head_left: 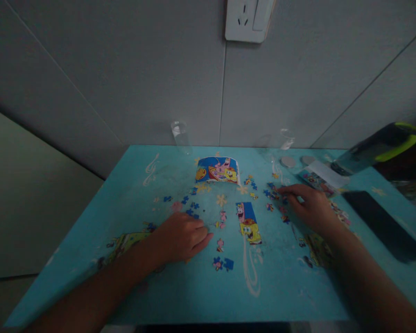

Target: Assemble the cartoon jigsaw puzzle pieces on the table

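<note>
My left hand (183, 237) rests on the table with its fingers curled in; whatever may be inside is hidden. Beside it lie loose blue puzzle pieces (192, 213) and pink ones (223, 216). To its right is a joined strip of puzzle (248, 223) with pink and yellow cartoon figures. My right hand (307, 203) reaches over a cluster of loose pieces (270, 193), its thumb and fingertips pinched at a small puzzle piece there. A bowed picture card (217, 170) with the cartoon figures stands behind the pieces.
Two clear cups (182, 138) (286, 138) stand by the wall. Round lids (287, 162), a small box (317, 178), a dark flat slab (384, 224) and a bottle with a green strap (374, 145) occupy the right side. Cartoon prints (128, 241) decorate the blue tabletop (180, 296).
</note>
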Tool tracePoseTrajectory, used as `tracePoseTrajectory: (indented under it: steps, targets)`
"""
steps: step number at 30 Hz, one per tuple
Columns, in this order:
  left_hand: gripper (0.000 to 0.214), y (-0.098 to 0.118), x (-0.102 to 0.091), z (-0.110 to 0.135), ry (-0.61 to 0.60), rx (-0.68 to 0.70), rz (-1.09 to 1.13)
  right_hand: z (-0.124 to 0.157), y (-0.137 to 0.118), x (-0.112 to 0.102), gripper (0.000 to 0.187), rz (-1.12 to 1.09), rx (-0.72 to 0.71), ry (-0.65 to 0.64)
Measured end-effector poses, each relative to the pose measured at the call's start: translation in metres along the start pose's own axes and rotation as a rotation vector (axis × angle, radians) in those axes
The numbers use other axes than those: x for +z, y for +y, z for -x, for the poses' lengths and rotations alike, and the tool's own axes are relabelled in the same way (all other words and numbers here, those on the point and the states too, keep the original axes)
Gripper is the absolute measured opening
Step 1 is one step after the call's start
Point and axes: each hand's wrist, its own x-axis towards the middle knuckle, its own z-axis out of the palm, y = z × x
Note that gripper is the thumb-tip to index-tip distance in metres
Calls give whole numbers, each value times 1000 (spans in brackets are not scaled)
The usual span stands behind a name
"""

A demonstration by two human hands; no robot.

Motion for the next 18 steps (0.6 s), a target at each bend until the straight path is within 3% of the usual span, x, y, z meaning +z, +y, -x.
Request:
tracePoseTrajectory:
  steps: [12,18]
  targets:
    - [41,-1,-1,0,-17,8,4,1,1,0,30,3,12,-10]
    - [35,1,-6,-2,-55,-63,-7,0,3,1,30,8,8,-16]
